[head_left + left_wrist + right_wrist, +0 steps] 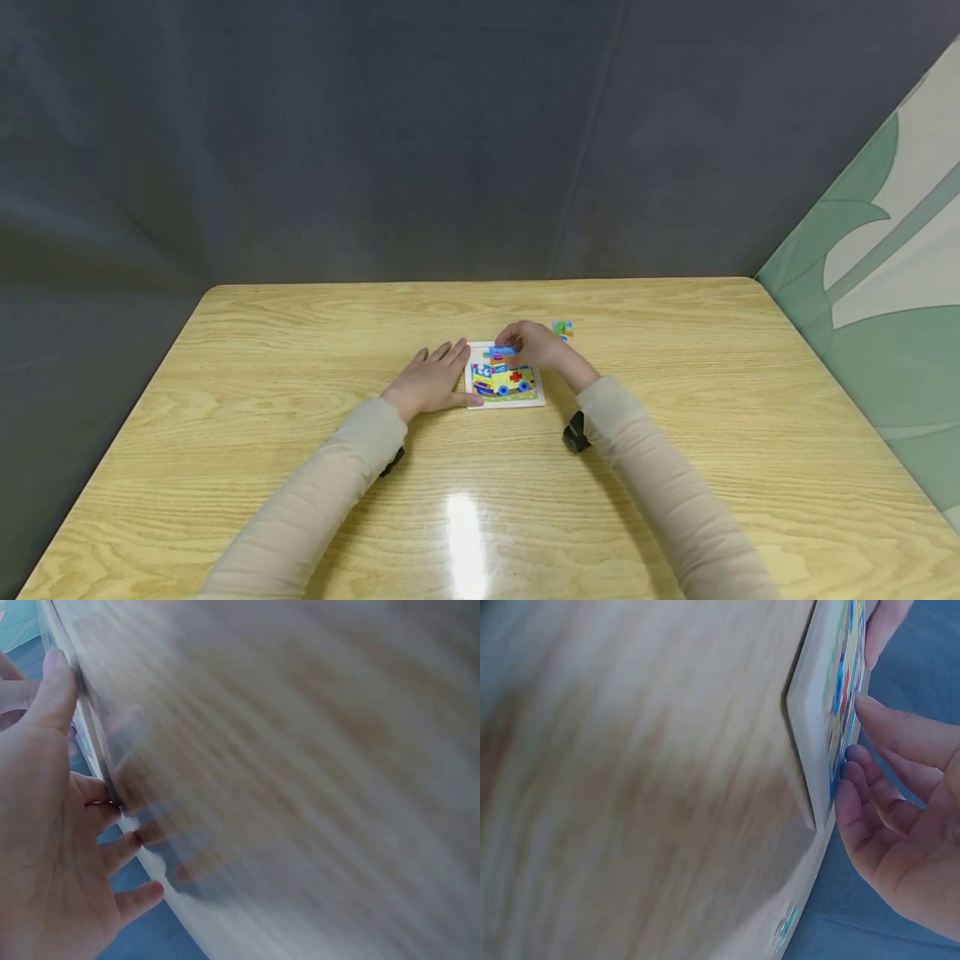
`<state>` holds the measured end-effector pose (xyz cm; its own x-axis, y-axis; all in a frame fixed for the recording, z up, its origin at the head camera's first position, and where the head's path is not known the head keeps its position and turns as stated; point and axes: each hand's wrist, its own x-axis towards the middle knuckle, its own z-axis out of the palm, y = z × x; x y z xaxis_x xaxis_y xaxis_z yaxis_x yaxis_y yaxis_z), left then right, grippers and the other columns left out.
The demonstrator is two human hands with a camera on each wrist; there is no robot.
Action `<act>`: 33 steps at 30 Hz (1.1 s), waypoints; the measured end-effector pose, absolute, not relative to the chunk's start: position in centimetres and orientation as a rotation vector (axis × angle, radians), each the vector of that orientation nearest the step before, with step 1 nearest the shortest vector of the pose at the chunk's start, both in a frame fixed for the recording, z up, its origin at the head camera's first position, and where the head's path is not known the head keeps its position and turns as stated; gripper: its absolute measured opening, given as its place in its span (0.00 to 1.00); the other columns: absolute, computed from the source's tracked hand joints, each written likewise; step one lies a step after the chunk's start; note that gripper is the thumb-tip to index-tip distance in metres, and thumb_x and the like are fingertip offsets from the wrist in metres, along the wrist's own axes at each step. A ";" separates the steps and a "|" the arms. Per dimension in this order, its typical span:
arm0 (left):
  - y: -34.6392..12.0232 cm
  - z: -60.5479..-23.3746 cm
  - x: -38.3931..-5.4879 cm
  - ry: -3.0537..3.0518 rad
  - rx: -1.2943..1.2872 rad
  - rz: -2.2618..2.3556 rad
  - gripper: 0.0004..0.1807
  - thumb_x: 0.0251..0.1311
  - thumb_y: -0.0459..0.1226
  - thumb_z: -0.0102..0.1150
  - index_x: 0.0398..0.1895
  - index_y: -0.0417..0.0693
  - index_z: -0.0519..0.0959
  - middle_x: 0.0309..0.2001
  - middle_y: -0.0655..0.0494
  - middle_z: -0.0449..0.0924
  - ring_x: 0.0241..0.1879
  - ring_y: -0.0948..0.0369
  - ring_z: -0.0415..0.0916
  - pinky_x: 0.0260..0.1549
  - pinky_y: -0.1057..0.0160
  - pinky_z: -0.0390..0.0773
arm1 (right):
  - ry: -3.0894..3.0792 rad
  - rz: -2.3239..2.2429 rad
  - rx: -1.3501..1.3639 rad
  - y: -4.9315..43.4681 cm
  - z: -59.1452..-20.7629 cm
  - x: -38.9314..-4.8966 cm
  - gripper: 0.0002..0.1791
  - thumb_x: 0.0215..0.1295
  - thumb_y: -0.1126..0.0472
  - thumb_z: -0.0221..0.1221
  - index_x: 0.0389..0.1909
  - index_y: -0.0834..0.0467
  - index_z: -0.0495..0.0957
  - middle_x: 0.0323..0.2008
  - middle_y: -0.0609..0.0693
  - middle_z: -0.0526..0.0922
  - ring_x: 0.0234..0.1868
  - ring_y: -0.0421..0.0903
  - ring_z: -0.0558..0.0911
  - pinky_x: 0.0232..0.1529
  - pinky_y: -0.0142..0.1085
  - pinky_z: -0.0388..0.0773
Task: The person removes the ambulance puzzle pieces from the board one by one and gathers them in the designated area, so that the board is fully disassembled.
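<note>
On one table (285,350), the left hand (431,382) is spreading its fingers along one white puzzle tray (521,404), thumb resting on its near-left corner. The tray is holding one ambulance picture (501,382). The right hand (536,346) is curling over its far side; whether it is pinching anything, I cannot tell. One loose piece (562,327) is lying beyond, rightward.

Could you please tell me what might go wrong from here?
The right hand, at the upper part of the puzzle, might push a piece out of line. The loose piece lies near that hand and might get brushed away. If the left hand eases off the puzzle's edge, the puzzle might slide on the shiny table.
</note>
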<state>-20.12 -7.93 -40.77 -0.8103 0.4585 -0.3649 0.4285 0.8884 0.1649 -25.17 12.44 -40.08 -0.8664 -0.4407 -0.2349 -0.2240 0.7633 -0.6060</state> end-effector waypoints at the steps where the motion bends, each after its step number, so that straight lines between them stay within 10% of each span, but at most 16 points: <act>1: -7.9 -40.7 -20.1 2.659 0.659 0.090 0.49 0.62 0.67 0.40 0.77 0.49 0.41 0.78 0.54 0.35 0.77 0.52 0.40 0.74 0.44 0.47 | 2.598 -0.804 -0.516 12.3 -40.1 -25.1 0.19 0.57 0.71 0.64 0.51 0.65 0.78 0.50 0.60 0.80 0.49 0.53 0.78 0.56 0.44 0.76; 33: -7.7 -40.5 -20.1 2.649 0.691 0.093 0.49 0.63 0.65 0.42 0.77 0.46 0.42 0.78 0.51 0.36 0.77 0.54 0.40 0.72 0.43 0.52 | 2.595 -0.660 -0.636 11.3 -39.6 -24.5 0.24 0.54 0.81 0.55 0.48 0.58 0.79 0.50 0.58 0.72 0.42 0.49 0.71 0.46 0.38 0.72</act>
<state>-20.06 -7.74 -40.46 -0.7979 0.4816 -0.3625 0.4550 0.8757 0.1617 -24.50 11.33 -39.62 -0.8226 -0.5102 -0.2512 -0.3282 0.7866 -0.5230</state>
